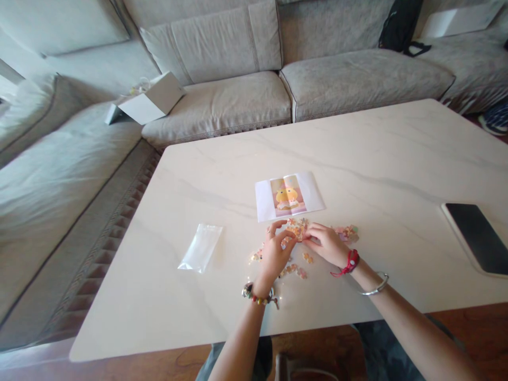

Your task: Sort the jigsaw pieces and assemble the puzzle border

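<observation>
My left hand (277, 248) and my right hand (326, 243) meet over a cluster of small orange and yellow jigsaw pieces (297, 227). The thumbs and forefingers of both hands are closed at the near edge of this cluster; the exact pieces between the fingertips are partly hidden. Loose jigsaw pieces (293, 270) lie just below the hands, with a small orange group (307, 257) between them. More pieces (256, 255) show left of my left hand, and a pinkish heap (348, 233) sits beyond my right wrist. Behind the cluster lies a creased paper (289, 196) printed with a yellow character.
A clear plastic bag (201, 247) lies flat on the left of the white marbled table (159, 312). Toward the right edge is a phone (478, 237). A grey sofa (238, 100) surrounds the far side, bearing a white box (153, 99) and a black bag (400, 24).
</observation>
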Demonstrator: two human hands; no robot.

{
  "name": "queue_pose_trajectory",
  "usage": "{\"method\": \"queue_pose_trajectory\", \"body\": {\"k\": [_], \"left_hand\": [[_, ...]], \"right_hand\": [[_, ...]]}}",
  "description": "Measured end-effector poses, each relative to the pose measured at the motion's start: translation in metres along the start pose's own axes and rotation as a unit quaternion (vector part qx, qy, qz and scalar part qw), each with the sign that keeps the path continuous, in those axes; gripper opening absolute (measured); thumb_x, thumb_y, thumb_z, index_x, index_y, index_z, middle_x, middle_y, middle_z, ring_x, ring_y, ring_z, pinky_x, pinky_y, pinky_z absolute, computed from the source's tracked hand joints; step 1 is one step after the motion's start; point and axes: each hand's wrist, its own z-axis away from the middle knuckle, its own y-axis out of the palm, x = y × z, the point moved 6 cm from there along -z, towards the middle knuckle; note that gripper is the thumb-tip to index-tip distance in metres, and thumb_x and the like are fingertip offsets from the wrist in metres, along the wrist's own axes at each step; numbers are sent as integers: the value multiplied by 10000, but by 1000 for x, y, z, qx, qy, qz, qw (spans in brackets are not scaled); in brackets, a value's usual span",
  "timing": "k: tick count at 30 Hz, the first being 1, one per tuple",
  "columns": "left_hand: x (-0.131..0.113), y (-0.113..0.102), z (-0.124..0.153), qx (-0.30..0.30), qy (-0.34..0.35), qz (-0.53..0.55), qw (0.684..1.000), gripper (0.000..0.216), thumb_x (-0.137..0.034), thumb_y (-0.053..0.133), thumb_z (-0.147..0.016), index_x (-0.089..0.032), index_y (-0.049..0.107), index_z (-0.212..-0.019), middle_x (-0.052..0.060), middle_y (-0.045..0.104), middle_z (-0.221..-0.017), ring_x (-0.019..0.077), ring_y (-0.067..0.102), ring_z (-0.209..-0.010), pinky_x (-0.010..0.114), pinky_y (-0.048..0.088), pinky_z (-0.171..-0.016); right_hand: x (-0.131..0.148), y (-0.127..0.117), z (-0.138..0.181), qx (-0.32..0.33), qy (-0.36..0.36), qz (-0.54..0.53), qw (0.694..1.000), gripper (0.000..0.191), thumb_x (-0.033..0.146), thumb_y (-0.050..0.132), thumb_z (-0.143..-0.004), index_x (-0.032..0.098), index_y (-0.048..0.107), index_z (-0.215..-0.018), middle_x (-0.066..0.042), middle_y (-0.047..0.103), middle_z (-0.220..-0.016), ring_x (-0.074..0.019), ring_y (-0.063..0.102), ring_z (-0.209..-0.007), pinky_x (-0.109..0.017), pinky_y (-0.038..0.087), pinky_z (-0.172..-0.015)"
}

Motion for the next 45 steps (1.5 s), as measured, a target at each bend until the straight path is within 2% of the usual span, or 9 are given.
{"method": "queue_pose_trajectory", "body": {"k": [4,9,13,18,23,28,33,39,45], "left_hand": [[2,-1,-2,-15,34,-63,997,89,-231,576,-776,-222,613,-856,53,468,-1128,209,432,-1069,393,400,-919],[8,-7,-7,-69,18,-176,982,171,-236,544,-796,-225,602,-956,78,453,-1141,248,405,-1078,451,411,-903],[-1,6,-10,-23,41,-226,973,262,-240,557,-787,-267,575,-1046,72,412,-1212,265,373,-1111,448,418,-899],[-5,13,-13,-1,42,-239,970,149,-226,544,-792,-275,621,-911,42,373,-1272,275,336,-1150,464,413,-898],[5,8,-13,-8,30,-224,974,132,-219,562,-778,-250,622,-892,49,357,-1289,272,342,-1145,474,385,-926],[3,9,-13,16,46,-237,970,199,-260,574,-773,-271,603,-970,55,326,-1322,294,310,-1167,484,396,-899],[3,2,-11,15,46,-230,972,129,-264,592,-759,-219,607,-880,79,344,-1306,288,314,-1168,477,386,-917],[18,-18,-11,-2,56,-211,976,158,-295,624,-732,-220,607,-870,70,362,-1288,282,296,-1186,465,349,-962],[25,-23,-12,17,45,-187,981,148,-280,659,-701,-228,614,-832,62,392,-1267,276,323,-1172,467,366,-944]], "right_hand": [[-9,-8,2,4,17,36,999,101,155,494,-778,192,565,-716,-30,580,-757,-140,563,-732,-272,447,-685],[-35,-52,9,11,92,81,992,178,262,482,-787,184,562,-648,-16,550,-678,-112,511,-594,-235,405,-582],[-60,-76,21,63,145,104,982,214,328,505,-751,199,585,-601,6,554,-625,-110,509,-567,-229,384,-555],[-74,-89,30,19,190,167,967,176,305,546,-684,199,573,-546,8,555,-592,-121,521,-551,-238,380,-542],[-57,-82,20,-56,146,159,975,159,292,546,-713,196,573,-590,-13,560,-650,-133,533,-609,-252,410,-604],[-34,-46,-1,-94,90,178,975,132,229,504,-762,177,620,-799,-67,573,-819,-166,541,-747,-286,423,-710],[-25,-16,-27,-41,123,262,956,141,283,555,-745,180,631,-805,-95,568,-864,-210,523,-834,-334,401,-730],[-21,-4,-45,55,144,327,932,109,254,567,-746,164,618,-714,-112,571,-842,-232,531,-840,-355,380,-723],[-28,-8,-43,50,126,325,936,136,242,513,-774,172,618,-722,-87,568,-841,-191,549,-780,-321,387,-708]]}}
